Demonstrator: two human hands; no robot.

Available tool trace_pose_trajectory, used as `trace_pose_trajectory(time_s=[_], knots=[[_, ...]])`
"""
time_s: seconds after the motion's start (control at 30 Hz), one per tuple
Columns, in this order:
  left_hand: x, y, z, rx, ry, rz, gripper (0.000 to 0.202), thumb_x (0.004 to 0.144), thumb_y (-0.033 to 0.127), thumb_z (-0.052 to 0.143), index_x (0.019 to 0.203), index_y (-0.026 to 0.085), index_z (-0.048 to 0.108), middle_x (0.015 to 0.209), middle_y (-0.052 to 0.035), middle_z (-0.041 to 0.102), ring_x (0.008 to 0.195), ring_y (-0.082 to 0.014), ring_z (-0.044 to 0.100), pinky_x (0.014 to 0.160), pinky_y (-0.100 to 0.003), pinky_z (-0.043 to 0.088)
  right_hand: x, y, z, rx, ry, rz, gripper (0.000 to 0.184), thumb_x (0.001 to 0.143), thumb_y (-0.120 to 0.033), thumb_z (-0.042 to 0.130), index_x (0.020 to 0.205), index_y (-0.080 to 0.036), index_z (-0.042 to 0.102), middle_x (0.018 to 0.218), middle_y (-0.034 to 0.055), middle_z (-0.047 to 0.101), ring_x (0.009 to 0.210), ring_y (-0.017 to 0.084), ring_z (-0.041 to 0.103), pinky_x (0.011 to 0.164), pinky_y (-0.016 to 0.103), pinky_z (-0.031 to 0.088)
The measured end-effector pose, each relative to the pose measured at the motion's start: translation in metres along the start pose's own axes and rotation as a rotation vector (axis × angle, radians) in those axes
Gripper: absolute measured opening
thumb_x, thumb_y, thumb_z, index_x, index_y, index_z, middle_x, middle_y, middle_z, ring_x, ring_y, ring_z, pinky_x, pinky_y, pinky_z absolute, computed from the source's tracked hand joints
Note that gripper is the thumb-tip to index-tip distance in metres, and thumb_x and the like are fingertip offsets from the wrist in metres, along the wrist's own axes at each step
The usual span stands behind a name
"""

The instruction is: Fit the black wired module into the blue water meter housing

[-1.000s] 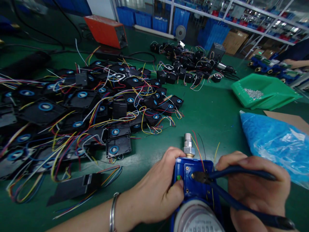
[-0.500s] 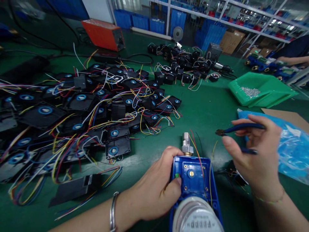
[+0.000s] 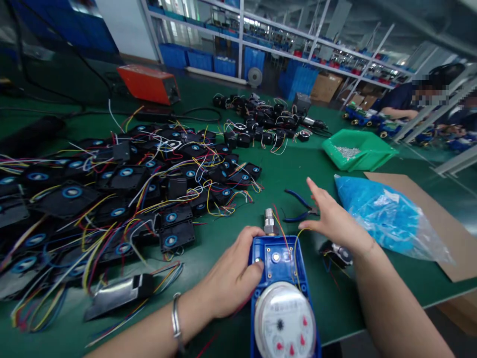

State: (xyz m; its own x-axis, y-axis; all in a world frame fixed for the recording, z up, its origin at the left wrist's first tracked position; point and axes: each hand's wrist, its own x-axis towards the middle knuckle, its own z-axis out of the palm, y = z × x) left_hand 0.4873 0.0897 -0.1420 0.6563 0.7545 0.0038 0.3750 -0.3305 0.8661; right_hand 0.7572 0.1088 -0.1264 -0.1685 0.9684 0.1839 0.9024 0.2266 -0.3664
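A green bench (image 3: 290, 171) fills most of the view. A big heap of black parts (image 3: 128, 181), with blue rings and wires of many colors, lies on its left side. On the right is a clear plastic bag (image 3: 387, 209) with blue stuff inside. Past it, farther away, sits a green bin (image 3: 368, 154) holding lots of tiny silver bits (image 3: 346, 152). The blue meter (image 3: 285, 297) is in the middle, by the near edge. Its long case is shiny, with a square sunk part at the far end. The left hand (image 3: 238, 273) is clamped on its left side. The right hand (image 3: 331, 216) has its fingers spread apart, just beside blue-handled pliers (image 3: 299, 199) lying on the bench. The meter's round white dial (image 3: 285, 320) has little red pointers and a black star. A silver pipe end (image 3: 269, 222) sticks out past the case. The tiny writing on the dial is too blurry to read.
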Motion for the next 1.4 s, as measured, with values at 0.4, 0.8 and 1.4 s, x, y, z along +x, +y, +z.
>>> trace_pose_trajectory(time_s=[0.4, 0.8, 1.4], knots=[[0.022, 0.045, -0.011, 0.437, 0.081, 0.127, 0.046, 0.089, 0.052, 0.029, 0.101, 0.023, 0.063, 0.112, -0.0065, 0.057, 0.104, -0.0256, 0.046, 0.091, -0.043, 0.033, -0.121, 0.024, -0.002, 0.123, 0.031, 0.336, 0.060, 0.079, -0.037, 0.055, 0.132, -0.016, 0.037, 0.125, 0.0111, 0.050, 0.114, 0.025, 0.048, 0.098, 0.040, 0.039], [0.048, 0.077, 0.015, 0.600, -0.097, 0.059, 0.028, 0.068, 0.043, 0.060, 0.091, 0.028, 0.066, 0.098, -0.0045, 0.065, 0.102, -0.0296, 0.048, 0.086, -0.046, 0.030, -0.132, -0.017, -0.011, 0.095, 0.324, 0.221, 0.053, 0.080, -0.037, 0.051, 0.128, -0.017, 0.040, 0.121, 0.0104, 0.052, 0.112, 0.026, 0.049, 0.096, 0.043, 0.040], [-0.014, 0.098, 0.004, 0.034, -0.032, 0.431, 0.050, 0.082, 0.061, 0.040, 0.103, 0.017, 0.053, 0.097, -0.0055, 0.054, 0.091, -0.0201, 0.050, 0.084, -0.035, 0.041, -0.129, -0.092, -0.038, 0.295, 0.382, 0.205, 0.049, 0.072, -0.033, 0.061, 0.116, -0.019, 0.045, 0.096, 0.0054, 0.061, 0.086, 0.023, 0.060, 0.081, 0.039, 0.048]])
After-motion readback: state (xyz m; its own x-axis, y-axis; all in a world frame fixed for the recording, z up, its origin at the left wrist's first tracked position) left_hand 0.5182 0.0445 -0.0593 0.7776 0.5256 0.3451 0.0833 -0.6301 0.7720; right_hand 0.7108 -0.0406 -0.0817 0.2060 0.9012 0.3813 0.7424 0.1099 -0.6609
